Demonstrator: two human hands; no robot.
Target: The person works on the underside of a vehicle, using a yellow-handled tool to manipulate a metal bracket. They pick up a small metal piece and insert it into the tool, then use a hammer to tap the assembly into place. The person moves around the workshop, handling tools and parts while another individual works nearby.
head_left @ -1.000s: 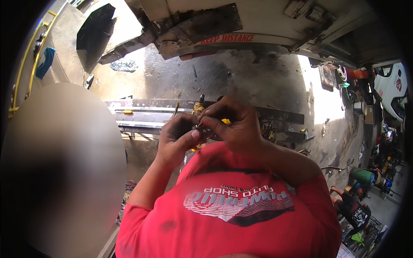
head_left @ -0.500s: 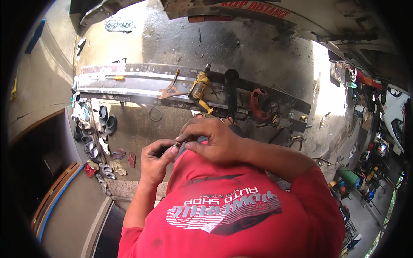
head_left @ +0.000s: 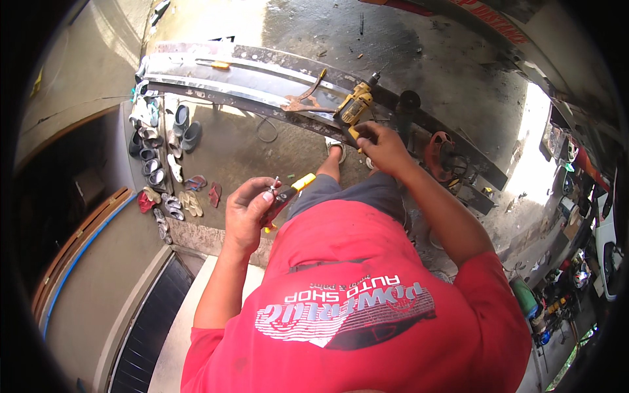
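Observation:
My left hand [head_left: 249, 213] is closed, thumb and fingertips pinching a small bright metal rivet [head_left: 275, 184] with a thin stem. Just behind its fingers shows a dark tool with a yellow end [head_left: 303, 182] and some red on it. Part of that tool is hidden, and whether the palm holds it I cannot tell. My right hand [head_left: 388, 153] reaches forward, its fingers curled at the handle of a yellow and black cordless drill [head_left: 357, 103]. The drill lies on a long metal panel [head_left: 255, 90], its bit pointing away.
Rusty locking pliers [head_left: 303, 103] and a yellow-handled tool [head_left: 220, 65] rest on the panel. An orange-red power tool [head_left: 438, 154] lies to the right. Shoes and sandals [head_left: 187, 131] line the left wall. At the upper right is a vehicle body [head_left: 488, 29].
My right hand has left the left hand's fingertips and moved forward to the drill's handle. The yellow-ended tool by my left hand has come into view. The whole view has shifted.

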